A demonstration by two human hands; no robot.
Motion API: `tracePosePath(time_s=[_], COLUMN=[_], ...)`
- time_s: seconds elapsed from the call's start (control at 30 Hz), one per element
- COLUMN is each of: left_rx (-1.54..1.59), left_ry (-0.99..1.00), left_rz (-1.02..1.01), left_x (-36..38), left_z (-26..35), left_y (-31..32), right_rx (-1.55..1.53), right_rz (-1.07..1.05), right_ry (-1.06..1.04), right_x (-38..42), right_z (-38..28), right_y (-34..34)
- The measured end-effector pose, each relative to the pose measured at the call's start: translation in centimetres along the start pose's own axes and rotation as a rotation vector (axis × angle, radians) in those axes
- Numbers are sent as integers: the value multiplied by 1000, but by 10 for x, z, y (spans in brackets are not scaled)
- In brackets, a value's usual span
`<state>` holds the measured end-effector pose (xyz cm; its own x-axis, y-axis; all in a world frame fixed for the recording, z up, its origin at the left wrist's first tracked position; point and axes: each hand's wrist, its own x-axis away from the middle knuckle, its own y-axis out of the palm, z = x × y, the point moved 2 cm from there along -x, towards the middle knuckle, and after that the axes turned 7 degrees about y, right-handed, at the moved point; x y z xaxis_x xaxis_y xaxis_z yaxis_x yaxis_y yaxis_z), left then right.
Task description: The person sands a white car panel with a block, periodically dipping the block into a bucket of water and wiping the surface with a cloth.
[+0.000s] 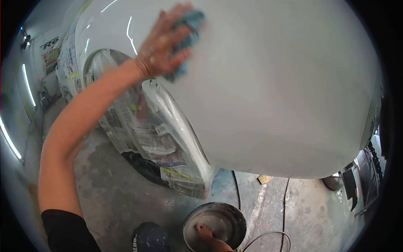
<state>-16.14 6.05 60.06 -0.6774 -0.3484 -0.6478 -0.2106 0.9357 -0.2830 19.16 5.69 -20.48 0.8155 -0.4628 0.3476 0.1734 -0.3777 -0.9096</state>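
Observation:
My left hand (161, 46) is pressed against the pale grey car body panel (273, 92), above the wheel arch, its fingers wrapped round a crumpled blue cloth (191, 35). The hand is a little blurred. Low in the view, my right hand (204, 231) is inside a round black bucket (241, 218) that holds cloudy grey water (222, 224). Its fingers are curled at the water, around something dark that I cannot make out.
Newspaper and plastic sheeting (155, 138) mask the wheel below the arch. A dark rounded thing with white lettering (151, 237) is left of the bucket. A hose (283, 210) crosses the wet concrete floor, and a yellowish block (264, 179) lies under the car.

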Motion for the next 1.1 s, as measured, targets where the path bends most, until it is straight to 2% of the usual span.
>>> tracePosePath(time_s=[0.1,0.17,0.2,0.23,0.3,0.37,0.4,0.43,0.47,0.5,0.53,0.57,0.6,0.67,0.7,0.77,0.83,0.9,1.0,1.1], left_rx=[209,231,317,405,600,664,879,1100,1151,1192,1223,1173,1178,1285,1386,1390,1371,1314,1336,1375], left_ry=[226,301,315,330,283,344,172,8,82,157,174,234,231,140,49,-66,-162,-245,-479,-621], left_rz=[-76,33,67,98,12,34,-30,-98,-88,-81,-140,-207,-281,-438,-523,-607,-622,-555,-511,-513], left_x=[26,32,31,29,22,36,45,60,78,100,125,154,186,246,266,267,263,259,263,263], left_z=[58,106,128,151,200,254,288,324,358,390,420,451,483,532,544,544,543,540,544,545], left_y=[27,58,70,78,93,119,124,126,129,131,127,128,129,124,122,116,108,108,109,110], right_rx=[-264,-416,-375,-318,-208,-221,-234,-290,-332,-270,-326,-202,-101,288,444,677,838,885,854,870], right_rz=[-51,-118,-222,-227,-239,-178,-142,9,218,540,515,831,879,1210,1284,1446,1468,1441,1475,1643], right_ry=[-73,-190,-104,-30,118,245,320,242,182,82,342,210,263,-30,-96,-224,-299,-380,-260,-267], right_x=[-1,-26,-16,-2,23,47,64,88,111,128,161,170,192,204,203,187,169,159,176,167], right_z=[1,21,20,11,-4,3,12,25,47,66,46,58,37,16,-2,-35,-43,-21,9,4], right_y=[-22,-2,-32,-72,-140,-194,-217,-244,-264,-283,-350,-377,-434,-517,-558,-623,-663,-679,-671,-695])
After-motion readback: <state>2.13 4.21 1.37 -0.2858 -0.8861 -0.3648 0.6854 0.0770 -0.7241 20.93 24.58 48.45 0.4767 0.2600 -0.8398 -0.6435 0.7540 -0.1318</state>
